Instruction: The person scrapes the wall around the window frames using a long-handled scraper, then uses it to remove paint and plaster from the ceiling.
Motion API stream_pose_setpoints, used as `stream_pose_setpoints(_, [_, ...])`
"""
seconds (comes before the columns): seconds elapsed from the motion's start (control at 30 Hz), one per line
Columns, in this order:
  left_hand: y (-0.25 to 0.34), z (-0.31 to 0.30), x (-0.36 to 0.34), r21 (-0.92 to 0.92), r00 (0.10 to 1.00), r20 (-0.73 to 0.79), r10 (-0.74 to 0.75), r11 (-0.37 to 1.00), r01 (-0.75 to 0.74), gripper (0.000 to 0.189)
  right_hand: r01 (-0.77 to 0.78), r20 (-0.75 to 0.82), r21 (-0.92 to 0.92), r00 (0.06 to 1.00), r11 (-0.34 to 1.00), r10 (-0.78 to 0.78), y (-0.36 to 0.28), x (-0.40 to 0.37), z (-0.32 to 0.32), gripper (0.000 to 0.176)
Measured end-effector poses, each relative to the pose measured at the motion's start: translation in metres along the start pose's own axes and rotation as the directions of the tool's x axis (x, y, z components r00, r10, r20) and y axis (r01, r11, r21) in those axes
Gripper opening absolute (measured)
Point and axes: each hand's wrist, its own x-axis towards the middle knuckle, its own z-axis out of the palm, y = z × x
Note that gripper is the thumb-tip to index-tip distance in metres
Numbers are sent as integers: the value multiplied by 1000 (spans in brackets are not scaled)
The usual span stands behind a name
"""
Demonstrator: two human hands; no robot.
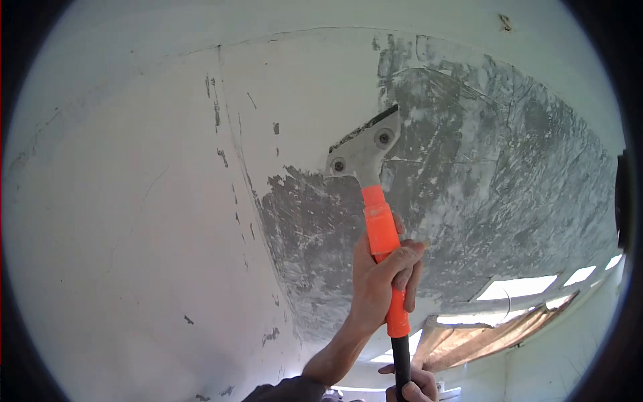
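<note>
A scraper (pixel 365 144) with a grey metal head, two screws and a dark blade is raised against the ceiling, its blade by the border between white coating and bare grey surface. Its orange handle (pixel 398 321) runs down into a black pole (pixel 401 355). Wrapped round the orange handle is one hand, seemingly my left hand (pixel 385 278), with its dark sleeve at the bottom. Lower down, my right hand (pixel 418 385) closes round the black pole near the bottom edge, partly cut off by the frame.
White coating (pixel 134 201) covers the left of the ceiling, with small chipped spots. Grey scraped surface (pixel 462 181) spreads over the right. Bright windows (pixel 519 288) and a brown curtain (pixel 462 342) show at the lower right. A dark object (pixel 623 201) stands at the right edge.
</note>
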Motion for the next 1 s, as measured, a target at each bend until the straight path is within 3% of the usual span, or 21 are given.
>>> stream_pose_setpoints(0.2, [2,8,-2,-19,998,24,55,998,-55,18,-8,23,12,1000,1000,8,-6,-7,4,62])
stream_pose_setpoints(0.73, [9,3,7,49,1000,-2,8,999,-8,22,55,58,12,997,998,-56,4,11,1,56])
stream_pose_setpoints(0.83, [27,12,21,123,1000,-6,28,992,-27,26,57,57,-50,997,997,-55,-15,37,12,57])
stream_pose_setpoints(0.93, [52,27,54,82,975,115,192,976,-202,27,87,172,4,981,996,-86,-31,49,17,62])
stream_pose_setpoints(1.0, [51,21,45,97,989,77,128,986,-135,23,33,148,44,988,998,-39,-26,48,19,64])
